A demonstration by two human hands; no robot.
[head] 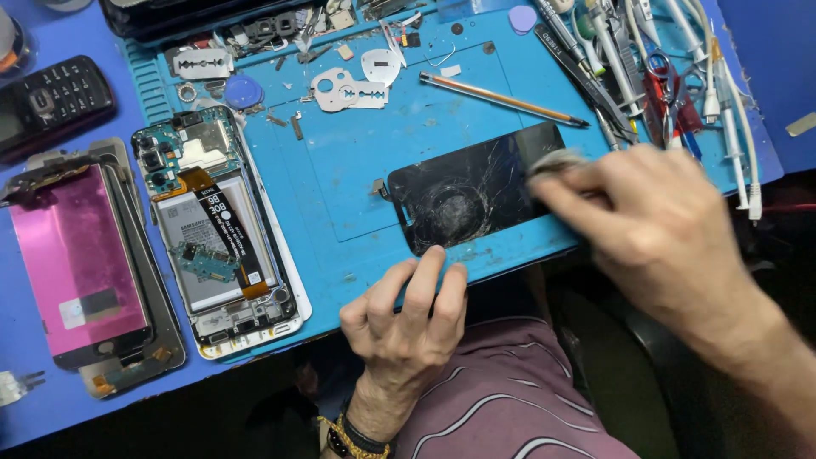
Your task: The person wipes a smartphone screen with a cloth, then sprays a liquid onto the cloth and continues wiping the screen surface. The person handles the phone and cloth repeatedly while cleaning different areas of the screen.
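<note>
The cracked black glass phone screen lies long-axis left-to-right on the blue mat, left hand pinning its near edge with flat fingers, right hand pinching a blurry grey wad onto its right end.

**Open mat ahead of the left fingers, clutter ahead of the right**

Beyond the left hand's fingertips lies the cracked black screen, which fills the near edge of the blue mat. Past the screen a bare stretch of mat runs up to the pencil, which lies slantwise across the way. To the left of those fingers the mat is free as far as the opened phone. Further out, metal plates and small scraps crowd the far edge. Just beyond the right hand's fingers, tweezers, screwdrivers and white cables lie packed together, leaving no gap.
</note>
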